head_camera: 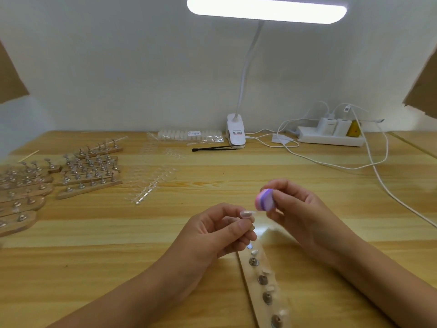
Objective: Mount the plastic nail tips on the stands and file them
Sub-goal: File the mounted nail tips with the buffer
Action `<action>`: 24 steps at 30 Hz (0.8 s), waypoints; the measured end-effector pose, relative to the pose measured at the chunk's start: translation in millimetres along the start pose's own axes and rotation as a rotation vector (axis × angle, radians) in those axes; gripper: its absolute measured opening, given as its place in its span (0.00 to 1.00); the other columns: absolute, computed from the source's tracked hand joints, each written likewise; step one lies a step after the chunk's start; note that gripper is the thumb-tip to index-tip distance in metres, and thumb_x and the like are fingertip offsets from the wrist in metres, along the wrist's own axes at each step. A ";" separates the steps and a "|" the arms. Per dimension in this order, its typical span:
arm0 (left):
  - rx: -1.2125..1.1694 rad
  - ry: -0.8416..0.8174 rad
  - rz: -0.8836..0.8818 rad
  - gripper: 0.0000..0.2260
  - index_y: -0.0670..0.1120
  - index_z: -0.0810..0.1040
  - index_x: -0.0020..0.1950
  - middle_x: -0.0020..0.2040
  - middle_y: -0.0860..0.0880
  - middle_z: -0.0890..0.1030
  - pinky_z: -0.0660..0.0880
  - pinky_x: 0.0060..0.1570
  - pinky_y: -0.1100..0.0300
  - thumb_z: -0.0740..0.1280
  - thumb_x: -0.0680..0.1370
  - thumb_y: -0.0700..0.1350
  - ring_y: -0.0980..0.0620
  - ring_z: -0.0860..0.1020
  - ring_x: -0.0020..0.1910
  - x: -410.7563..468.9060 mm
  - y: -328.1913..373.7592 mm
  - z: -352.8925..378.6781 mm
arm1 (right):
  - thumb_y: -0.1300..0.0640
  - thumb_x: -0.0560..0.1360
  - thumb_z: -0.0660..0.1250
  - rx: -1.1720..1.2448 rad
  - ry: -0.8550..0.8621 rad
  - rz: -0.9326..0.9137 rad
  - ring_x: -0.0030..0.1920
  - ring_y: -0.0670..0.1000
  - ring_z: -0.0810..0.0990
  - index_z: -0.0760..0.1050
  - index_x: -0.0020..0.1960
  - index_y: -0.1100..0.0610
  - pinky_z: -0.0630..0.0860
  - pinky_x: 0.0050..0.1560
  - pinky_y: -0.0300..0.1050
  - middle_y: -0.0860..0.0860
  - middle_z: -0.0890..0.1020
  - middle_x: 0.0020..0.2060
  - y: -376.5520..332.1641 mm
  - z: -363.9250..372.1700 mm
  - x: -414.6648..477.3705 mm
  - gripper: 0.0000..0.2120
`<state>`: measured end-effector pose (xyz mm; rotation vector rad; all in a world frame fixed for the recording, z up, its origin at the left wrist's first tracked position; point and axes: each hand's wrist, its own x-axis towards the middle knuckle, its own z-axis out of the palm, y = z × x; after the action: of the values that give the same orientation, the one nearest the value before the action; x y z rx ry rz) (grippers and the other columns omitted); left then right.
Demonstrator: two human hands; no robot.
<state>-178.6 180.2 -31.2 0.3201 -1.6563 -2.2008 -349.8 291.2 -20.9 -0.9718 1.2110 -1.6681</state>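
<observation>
step: filing one tip, by the look of it. More tips sit on the strip below, can't tell if they're filed yet.
left hand (220, 230): grip pinched shut around whatever carries the clear plastic nail tip (247, 213), prob a stand peg, but the fingers hide it.
right hand (305, 214): grip closed on a small pink-and-purple buffer block (264, 200), thumb and fingers round it, its lower end just beside the tip.
where the tip is: up in the air between both hands, over the light wooden desk (142, 233), poking out rightward above the left fingertips.
strip: long wooden strip w/ metal stands (262, 280) lies on the desk under the wrists. Several stands carry tips, and the far spot near the left fingers looks bare.
how to do it well imo: keep the left pinch firm and low so the tip can't twist, run the block along the edge w/ light strokes and let the grit work. Hard pressing would likely pop the tip off its mount.
other stuff: rows of wooden stand strips (89, 171) far left, clear tip sprues (151, 181) beside them, white clip lamp (236, 131) at the back.
</observation>
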 end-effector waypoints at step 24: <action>-0.002 0.050 0.003 0.07 0.52 0.85 0.45 0.40 0.50 0.83 0.75 0.43 0.68 0.76 0.69 0.48 0.58 0.79 0.38 6.2 -3.8 -6.0 | 0.43 0.61 0.82 0.022 -0.037 0.045 0.42 0.44 0.79 0.84 0.50 0.50 0.78 0.45 0.38 0.48 0.83 0.42 -0.8 -4.8 -0.2 0.21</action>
<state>-182.5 173.3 -36.3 0.3697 -1.6274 -2.1741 -354.3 293.0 -21.3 -0.9515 1.1794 -1.6185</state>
